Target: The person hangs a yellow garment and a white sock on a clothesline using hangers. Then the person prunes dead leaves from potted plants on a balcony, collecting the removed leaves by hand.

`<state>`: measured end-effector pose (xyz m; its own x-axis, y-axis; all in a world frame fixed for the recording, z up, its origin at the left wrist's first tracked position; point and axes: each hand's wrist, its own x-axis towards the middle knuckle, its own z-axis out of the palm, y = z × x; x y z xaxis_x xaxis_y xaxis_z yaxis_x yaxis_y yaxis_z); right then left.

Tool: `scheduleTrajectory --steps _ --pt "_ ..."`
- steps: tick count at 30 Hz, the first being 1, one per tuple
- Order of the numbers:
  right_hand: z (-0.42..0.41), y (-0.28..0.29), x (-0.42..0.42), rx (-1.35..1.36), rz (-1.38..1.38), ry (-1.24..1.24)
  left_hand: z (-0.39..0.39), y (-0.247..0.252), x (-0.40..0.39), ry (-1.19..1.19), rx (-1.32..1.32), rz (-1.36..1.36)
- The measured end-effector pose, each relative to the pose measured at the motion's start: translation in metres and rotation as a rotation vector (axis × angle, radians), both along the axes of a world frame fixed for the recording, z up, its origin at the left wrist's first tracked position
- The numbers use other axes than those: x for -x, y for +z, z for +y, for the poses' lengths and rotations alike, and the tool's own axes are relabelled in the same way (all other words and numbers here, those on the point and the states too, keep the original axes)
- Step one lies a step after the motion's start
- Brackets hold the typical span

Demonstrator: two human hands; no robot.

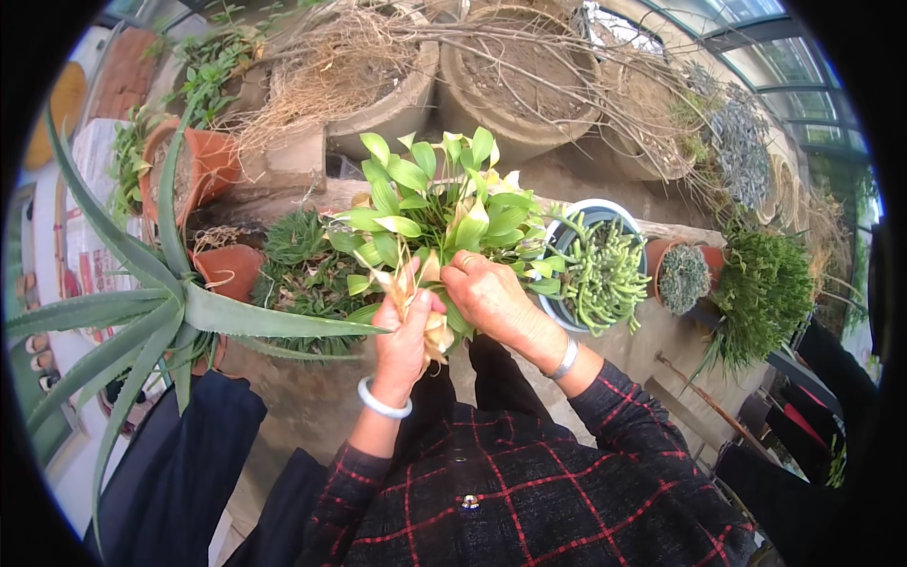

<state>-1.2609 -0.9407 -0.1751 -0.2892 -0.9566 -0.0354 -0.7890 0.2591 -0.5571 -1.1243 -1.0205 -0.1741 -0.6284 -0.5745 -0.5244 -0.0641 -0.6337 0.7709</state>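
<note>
A leafy potted plant (pixel 407 173) with broad green leaves, some yellowing, stands before me. Its pot is hidden under the foliage. My left hand (pixel 405 327) is closed around a bunch of dry, tan leaves (pixel 437 334) that stick out above and below the fist. Right beside it, my right hand (pixel 482 289) is at the plant's near side, its fingers pinched together among the leaves and stems. Whatever lies between those fingertips is hidden.
A large aloe (pixel 159 301) stretches a spiky leaf close to my left wrist. To the right sits a succulent in a pale blue-and-white pot (pixel 556 301). Large clay pots (pixel 521 131) stand behind, crossed by bare branches (pixel 545 78). A terracotta pot (pixel 216 166) is at left.
</note>
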Motion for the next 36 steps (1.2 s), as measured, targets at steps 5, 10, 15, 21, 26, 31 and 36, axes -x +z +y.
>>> scheduleTrajectory --steps 5,10,15,21,26,31,36 --pt "-0.012 0.006 0.041 -0.052 -0.218 0.138 0.005 -0.036 0.022 -0.109 0.061 -0.062" --pt "-0.096 -0.012 0.124 0.005 -0.195 -0.041 0.009 -0.038 0.013 -0.140 0.049 -0.127" --pt "-0.174 -0.066 0.131 -0.847 0.001 0.288 0.014 -0.041 0.003 -0.108 0.009 -0.134" --pt "-0.182 -0.120 0.120 -0.763 -0.161 0.182 0.019 -0.044 -0.002 -0.153 0.003 -0.112" --pt "-0.175 -0.144 0.121 -0.454 -0.300 0.079 0.020 -0.048 -0.004 -0.194 0.048 -0.133" --pt "-0.191 -0.141 0.099 -0.490 -0.817 -0.127 0.018 -0.047 -0.006 -0.194 0.053 -0.155" --pt "-0.192 -0.231 0.117 -0.436 -0.750 0.487 0.017 -0.044 -0.001 -0.278 0.049 -0.125"
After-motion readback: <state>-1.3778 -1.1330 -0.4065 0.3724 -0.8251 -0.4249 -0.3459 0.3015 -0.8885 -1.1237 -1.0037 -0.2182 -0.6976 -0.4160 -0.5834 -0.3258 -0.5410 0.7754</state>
